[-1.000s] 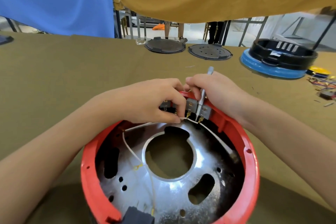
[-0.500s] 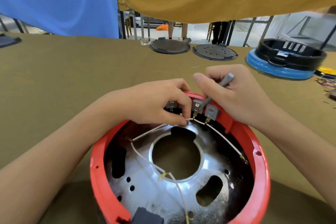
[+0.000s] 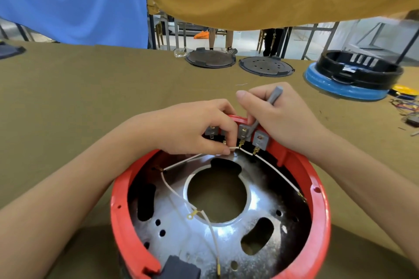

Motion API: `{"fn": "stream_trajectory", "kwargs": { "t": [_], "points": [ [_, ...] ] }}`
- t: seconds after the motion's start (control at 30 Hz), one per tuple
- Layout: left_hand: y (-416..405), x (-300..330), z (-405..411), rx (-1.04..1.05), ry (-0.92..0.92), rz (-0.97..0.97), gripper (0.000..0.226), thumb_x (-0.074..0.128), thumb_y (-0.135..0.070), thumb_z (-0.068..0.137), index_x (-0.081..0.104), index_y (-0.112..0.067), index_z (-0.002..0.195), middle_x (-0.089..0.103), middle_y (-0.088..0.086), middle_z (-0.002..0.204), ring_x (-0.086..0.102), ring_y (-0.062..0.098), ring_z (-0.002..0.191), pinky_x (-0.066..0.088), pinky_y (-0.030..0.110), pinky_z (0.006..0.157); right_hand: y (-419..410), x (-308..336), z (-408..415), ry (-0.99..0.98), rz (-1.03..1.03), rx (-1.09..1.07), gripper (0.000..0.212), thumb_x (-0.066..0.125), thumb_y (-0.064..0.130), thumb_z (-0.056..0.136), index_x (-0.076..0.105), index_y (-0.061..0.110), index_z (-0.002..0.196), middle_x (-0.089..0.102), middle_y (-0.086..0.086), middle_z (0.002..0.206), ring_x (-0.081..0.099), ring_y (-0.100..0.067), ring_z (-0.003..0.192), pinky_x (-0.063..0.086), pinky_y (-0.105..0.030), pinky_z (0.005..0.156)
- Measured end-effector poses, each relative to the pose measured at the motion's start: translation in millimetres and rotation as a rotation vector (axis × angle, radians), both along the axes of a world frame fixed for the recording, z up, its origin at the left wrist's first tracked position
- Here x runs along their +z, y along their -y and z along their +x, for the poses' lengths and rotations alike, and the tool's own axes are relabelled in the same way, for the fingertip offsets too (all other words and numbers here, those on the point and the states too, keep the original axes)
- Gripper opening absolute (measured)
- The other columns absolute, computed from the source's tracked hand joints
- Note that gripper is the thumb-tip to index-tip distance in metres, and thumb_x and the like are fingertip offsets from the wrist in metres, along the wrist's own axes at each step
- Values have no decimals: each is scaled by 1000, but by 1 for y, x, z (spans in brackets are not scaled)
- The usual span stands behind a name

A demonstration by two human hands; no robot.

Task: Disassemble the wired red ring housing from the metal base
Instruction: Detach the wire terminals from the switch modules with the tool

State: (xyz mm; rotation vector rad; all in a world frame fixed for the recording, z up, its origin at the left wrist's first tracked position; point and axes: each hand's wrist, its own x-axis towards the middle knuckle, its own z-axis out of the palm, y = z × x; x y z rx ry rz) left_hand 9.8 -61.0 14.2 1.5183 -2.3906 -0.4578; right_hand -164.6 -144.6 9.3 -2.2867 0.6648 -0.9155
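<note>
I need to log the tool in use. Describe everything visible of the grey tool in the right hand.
The grey tool is a slim, matte grey rod, plastic or metal by its look. Its blunt squared top sticks out above the right hand, whose curled fingers grip it. It leans with its top to the right. Its lower end comes out below the fingers and reaches down between the grey terminal blocks on the far rim of the red ring housing. The tip is hidden.

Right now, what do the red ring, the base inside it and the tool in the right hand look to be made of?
Red ring housing: looks like moulded plastic, matte, uniform colour. Metal base: bare sheet metal, bright glare with dull speckling and punched holes. Tool in the right hand: grey matte handle, probably plastic; tip hidden.
</note>
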Motion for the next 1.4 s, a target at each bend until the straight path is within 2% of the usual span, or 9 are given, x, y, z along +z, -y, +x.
{"fn": "stream_trajectory", "kwargs": {
  "t": [0.13,0.23,0.43,0.6,0.77,0.9,1.03,1.17,1.4],
  "points": [
    [0,0,0,-5,-14,10,4,71,-27,88,69,-30,89,49,-8,116,54,14,110,42,40,98,-1,0,3,21,80,-39,52,54,25,100,57,-6,59,44,-4,48,39,-8,46,35,-15,49],
    [1,0,0,-5,-16,17,5,71,-27,89,68,-31,88,49,-8,117,54,14,111,42,40,99,-3,0,2,8,142,-37,53,52,28,101,55,2,54,44,-2,51,41,-6,48,36,-14,52],
    [0,0,-2,20,-10,17,6,70,-30,89,67,-35,88,49,-7,121,53,11,109,43,40,97,-3,1,3,-81,336,-1,29,43,26,100,53,7,80,52,-2,79,52,-13,79,43,-35,79],
    [0,1,-3,21,-5,20,8,70,-30,88,66,-36,87,49,-7,118,54,13,107,44,42,95,-2,0,5,-78,385,-21,22,43,15,90,48,12,69,47,-5,77,45,-18,77,41,-38,76],
    [-1,2,-4,9,28,10,4,70,-32,88,67,-35,88,47,-9,118,54,14,105,45,42,93,3,-6,2,-63,600,-68,21,47,20,83,55,19,64,59,-3,73,54,-18,71,45,-38,74],
    [-2,0,-3,12,29,-4,4,70,-33,88,67,-36,89,45,-11,119,53,13,106,45,41,93,4,-5,0,-76,462,-25,25,43,22,87,48,21,63,54,1,73,50,-15,73,42,-35,74],
    [-2,0,-2,2,28,-6,2,69,-35,89,67,-35,90,46,-10,118,53,12,106,45,42,94,2,-1,-1,13,248,16,27,41,14,95,45,-3,74,56,-19,85,53,-22,80,44,-22,72],
    [-2,2,-2,-5,12,24,3,70,-31,89,69,-33,91,46,-8,119,52,11,109,42,38,96,4,2,1,-59,80,66,30,40,9,97,41,-7,72,44,-25,80,43,-33,80,37,-41,71],
    [-1,5,-9,42,14,5,5,73,-29,86,70,-32,88,49,-5,120,50,8,110,39,31,101,4,1,2,-106,-11,56,30,41,10,96,40,-7,72,42,-26,80,42,-32,78,35,-45,71]
  ]
}}
